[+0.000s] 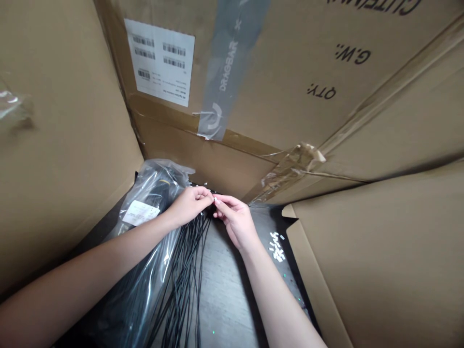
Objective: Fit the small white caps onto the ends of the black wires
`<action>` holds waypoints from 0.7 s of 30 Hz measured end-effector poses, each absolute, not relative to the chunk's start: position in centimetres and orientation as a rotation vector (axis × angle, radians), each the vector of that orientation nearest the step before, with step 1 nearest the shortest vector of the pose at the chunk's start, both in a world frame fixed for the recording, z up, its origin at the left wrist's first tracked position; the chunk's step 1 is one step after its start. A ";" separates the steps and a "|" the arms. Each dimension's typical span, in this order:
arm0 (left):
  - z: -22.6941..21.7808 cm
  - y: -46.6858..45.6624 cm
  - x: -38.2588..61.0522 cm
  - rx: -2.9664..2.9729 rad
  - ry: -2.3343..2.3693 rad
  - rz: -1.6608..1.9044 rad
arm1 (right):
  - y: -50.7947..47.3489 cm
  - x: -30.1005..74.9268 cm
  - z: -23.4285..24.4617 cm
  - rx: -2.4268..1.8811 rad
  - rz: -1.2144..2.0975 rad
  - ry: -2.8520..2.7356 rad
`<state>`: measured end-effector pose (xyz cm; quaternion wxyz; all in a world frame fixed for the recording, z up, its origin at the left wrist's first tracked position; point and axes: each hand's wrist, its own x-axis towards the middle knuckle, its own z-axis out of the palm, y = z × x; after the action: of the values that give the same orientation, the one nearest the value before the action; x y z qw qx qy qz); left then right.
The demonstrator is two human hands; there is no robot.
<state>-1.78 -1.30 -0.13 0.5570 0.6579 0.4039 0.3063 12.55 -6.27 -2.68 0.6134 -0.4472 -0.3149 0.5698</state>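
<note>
My left hand point(190, 204) and my right hand point(235, 220) meet fingertip to fingertip over the far end of a bundle of thin black cords point(186, 270). Both pinch closed on a tiny white piece point(215, 198) held between them at a cord's tip. The cords fan out toward me across a dark grey table point(224, 295). Under my left forearm lies a clear plastic bag point(152, 203) with more black cords inside and a white label on it.
Large cardboard boxes wall the spot in: one on the left point(61, 135), a taped one with a barcode label behind point(253, 82), one on the right point(384, 261). A small heap of white pieces point(277, 247) lies on the table right of my wrist.
</note>
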 end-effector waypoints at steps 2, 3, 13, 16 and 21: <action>-0.3 -1.3 -1.8 1.550 0.954 0.723 | -6.3 12.5 -2.7 -1.030 1.292 -0.738; -0.3 -1.3 -1.8 1.548 0.957 0.723 | -6.3 12.4 -2.7 -1.029 1.282 -0.742; -0.6 -1.3 -1.8 1.561 0.973 0.718 | -6.2 12.3 -2.8 -1.045 1.233 -0.705; -0.6 -1.4 -1.9 1.580 0.980 0.721 | -6.2 12.4 -3.0 -1.032 1.227 -0.719; -0.7 -1.5 -1.9 1.646 0.980 0.753 | -6.2 12.4 -3.3 -1.046 1.212 -0.742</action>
<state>-1.94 -1.49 -0.71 0.5155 0.6853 0.4079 0.3136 12.36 -6.22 -3.28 0.6353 -0.4576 -0.3248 0.5306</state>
